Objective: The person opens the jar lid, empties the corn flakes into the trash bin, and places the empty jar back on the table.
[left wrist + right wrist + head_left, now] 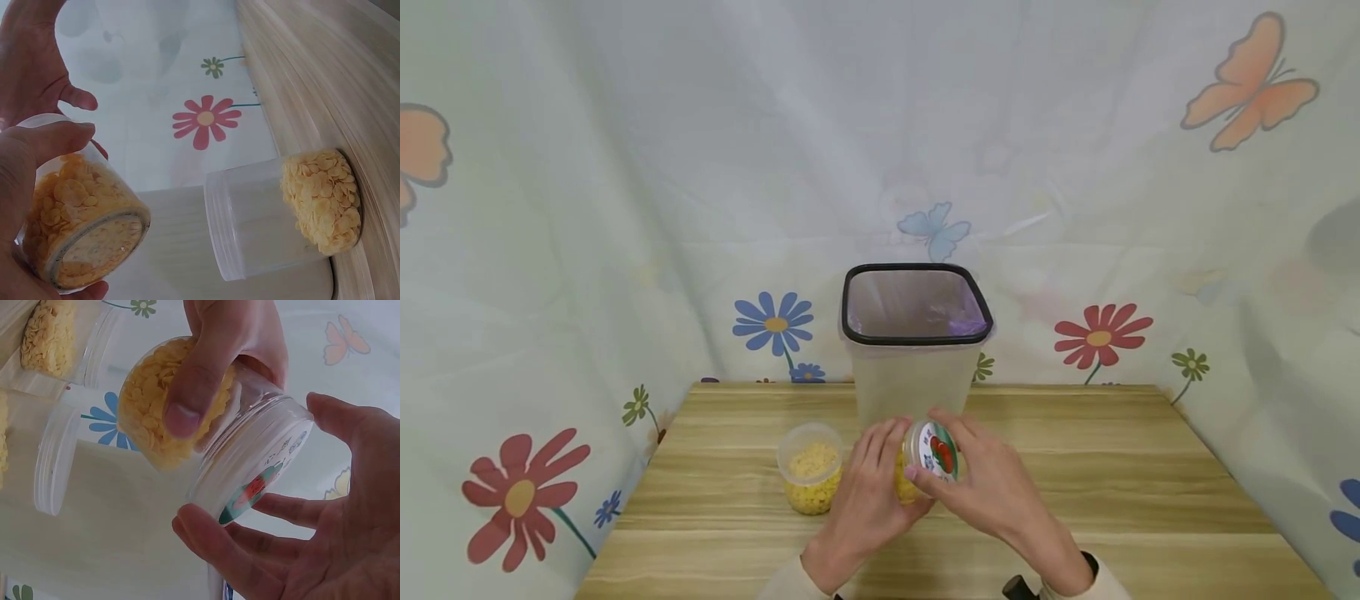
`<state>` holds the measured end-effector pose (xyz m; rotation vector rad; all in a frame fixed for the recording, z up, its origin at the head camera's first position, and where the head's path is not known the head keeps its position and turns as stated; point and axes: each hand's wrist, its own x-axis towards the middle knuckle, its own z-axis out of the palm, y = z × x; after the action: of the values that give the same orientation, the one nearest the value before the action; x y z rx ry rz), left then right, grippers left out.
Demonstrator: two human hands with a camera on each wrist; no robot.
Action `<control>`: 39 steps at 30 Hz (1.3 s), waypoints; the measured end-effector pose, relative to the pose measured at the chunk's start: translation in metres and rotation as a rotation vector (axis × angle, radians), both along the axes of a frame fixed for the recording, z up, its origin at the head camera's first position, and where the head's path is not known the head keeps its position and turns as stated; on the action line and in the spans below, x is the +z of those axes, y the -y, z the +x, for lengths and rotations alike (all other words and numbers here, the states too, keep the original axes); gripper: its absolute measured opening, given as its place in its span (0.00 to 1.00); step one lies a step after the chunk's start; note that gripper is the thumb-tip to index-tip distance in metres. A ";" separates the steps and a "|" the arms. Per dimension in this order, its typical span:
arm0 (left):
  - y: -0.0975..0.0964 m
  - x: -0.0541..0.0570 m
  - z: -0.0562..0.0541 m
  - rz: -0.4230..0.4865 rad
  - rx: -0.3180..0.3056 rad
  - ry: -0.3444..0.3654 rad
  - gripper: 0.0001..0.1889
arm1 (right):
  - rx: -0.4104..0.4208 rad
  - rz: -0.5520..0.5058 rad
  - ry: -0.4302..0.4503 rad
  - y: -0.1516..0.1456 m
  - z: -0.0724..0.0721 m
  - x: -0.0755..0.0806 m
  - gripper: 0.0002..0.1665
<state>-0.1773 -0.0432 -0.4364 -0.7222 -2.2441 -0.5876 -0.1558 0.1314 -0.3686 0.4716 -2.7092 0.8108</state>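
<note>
A clear plastic jar [81, 206] of yellow corn flakes is held tilted in my left hand [868, 483], thumb across its side and fingers behind it. On the jar's mouth sits a round lid [259, 481] with a white and green label and a red picture. My right hand [992, 479] grips the lid by its edge, thumb on one side and fingers on the other, the palm off the label. Left of the hands stands a lidless jar [811, 483], partly filled with flakes. A second jar [56, 459] shows at the left edge in the right wrist view.
Behind the hands, a pale bin [910, 379] with a black rim and a purple-tinted liner stands at the back of the wooden table [1090, 467]. A flower and butterfly printed curtain [775, 167] hangs around the table's back and sides.
</note>
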 end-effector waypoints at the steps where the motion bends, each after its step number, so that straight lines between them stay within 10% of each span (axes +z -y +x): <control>1: 0.000 0.001 0.001 -0.003 0.002 0.007 0.51 | 0.004 -0.004 0.001 0.000 0.000 0.000 0.43; 27: 0.003 0.003 0.001 -0.004 -0.013 -0.036 0.53 | 0.435 0.066 -0.192 -0.017 -0.002 0.006 0.48; 39: 0.002 0.002 0.001 0.022 -0.015 -0.013 0.53 | 0.386 0.010 -0.194 -0.016 0.004 0.009 0.52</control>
<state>-0.1765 -0.0452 -0.4343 -0.7308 -2.2184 -0.6125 -0.1514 0.1469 -0.3597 1.0403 -2.4770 0.7941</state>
